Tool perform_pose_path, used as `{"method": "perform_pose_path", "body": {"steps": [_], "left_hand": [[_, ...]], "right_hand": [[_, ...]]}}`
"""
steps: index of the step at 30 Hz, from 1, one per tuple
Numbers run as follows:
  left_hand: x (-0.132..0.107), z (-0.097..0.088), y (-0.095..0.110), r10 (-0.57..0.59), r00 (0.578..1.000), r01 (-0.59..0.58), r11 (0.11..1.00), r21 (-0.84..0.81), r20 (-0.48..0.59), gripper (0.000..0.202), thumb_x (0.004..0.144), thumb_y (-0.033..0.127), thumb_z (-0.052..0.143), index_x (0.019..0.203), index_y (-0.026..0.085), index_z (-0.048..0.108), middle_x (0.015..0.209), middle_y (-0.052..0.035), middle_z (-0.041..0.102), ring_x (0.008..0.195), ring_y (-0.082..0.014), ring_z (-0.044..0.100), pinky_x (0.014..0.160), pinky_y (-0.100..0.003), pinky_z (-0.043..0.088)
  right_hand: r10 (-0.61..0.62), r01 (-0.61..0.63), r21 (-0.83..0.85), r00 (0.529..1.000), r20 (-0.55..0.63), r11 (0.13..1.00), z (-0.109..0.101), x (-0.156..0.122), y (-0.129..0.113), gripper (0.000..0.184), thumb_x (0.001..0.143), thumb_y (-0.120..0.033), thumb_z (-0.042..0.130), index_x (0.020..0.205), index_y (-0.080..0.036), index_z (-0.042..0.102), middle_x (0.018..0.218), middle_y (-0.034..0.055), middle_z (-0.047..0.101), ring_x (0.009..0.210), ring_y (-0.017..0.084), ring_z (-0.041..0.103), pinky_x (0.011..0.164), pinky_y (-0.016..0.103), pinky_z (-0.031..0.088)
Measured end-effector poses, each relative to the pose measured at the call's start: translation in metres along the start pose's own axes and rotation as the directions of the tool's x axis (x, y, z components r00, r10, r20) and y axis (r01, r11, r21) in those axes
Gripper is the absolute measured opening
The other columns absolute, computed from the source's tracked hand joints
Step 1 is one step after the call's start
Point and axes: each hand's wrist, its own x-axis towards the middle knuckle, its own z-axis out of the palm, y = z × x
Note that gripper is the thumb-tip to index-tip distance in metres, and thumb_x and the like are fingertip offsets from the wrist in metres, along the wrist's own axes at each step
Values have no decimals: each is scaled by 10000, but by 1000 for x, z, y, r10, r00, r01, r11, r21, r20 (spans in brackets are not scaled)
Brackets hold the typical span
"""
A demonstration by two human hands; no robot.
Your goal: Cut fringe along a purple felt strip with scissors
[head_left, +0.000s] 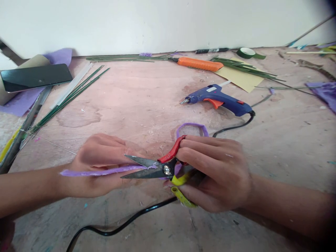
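Observation:
My right hand [217,171] is closed round the handles of a pair of scissors [147,168], one handle wrapped in red, the other in yellow. The blades point left and stand apart. Between them lies a thin purple strip [105,171], which runs left across my left hand [97,164] to the wrist. My left hand is closed just behind the blades, and its fingertips are partly hidden by them. A loop of purple strip [193,125] shows just beyond the scissors; whether it is joined to the thin strip I cannot tell.
A blue glue gun [217,98] lies beyond my right hand, its black cord [126,222] passing under the hands. Farther back are an orange cutter [201,64], green tape [246,53] and a marker [212,50]. Green wires [70,99] and a phone [36,77] lie left.

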Motion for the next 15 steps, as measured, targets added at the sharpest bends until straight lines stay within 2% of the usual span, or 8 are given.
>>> {"method": "perform_pose_path", "body": {"steps": [3,8,11,15], "left_hand": [[-1,-1,-3,21,1000,-21,989,-144,-5,226,880,137,633,1087,129,724,939,-110,767,747,-172,707,722,-271,564],[-3,-2,-3,29,1000,-29,995,-97,3,265,868,138,665,1129,118,705,1002,-104,762,861,-174,721,790,-258,556],[-1,-3,0,-7,1000,10,995,-101,25,290,832,99,695,1120,119,712,1018,-111,762,845,-172,720,784,-254,553],[0,-3,0,13,999,-9,993,-119,29,288,847,92,671,1133,108,705,1008,-119,767,807,-160,718,765,-251,554]], "right_hand": [[-4,4,-16,1000,-5,1000,0,0,0,124,851,-279,581,822,-209,483,688,16,601,609,158,547,545,282,431],[-22,22,-58,1000,-6,998,-2,0,-1,167,859,-303,615,810,-209,485,680,18,611,620,163,566,567,279,447],[-36,36,-91,999,-1,995,-3,0,-1,175,875,-307,614,805,-210,487,669,17,615,613,160,571,559,276,444],[-53,52,-107,999,-2,993,-3,-2,0,145,888,-270,591,805,-207,490,655,12,617,594,152,565,537,279,434]]}}
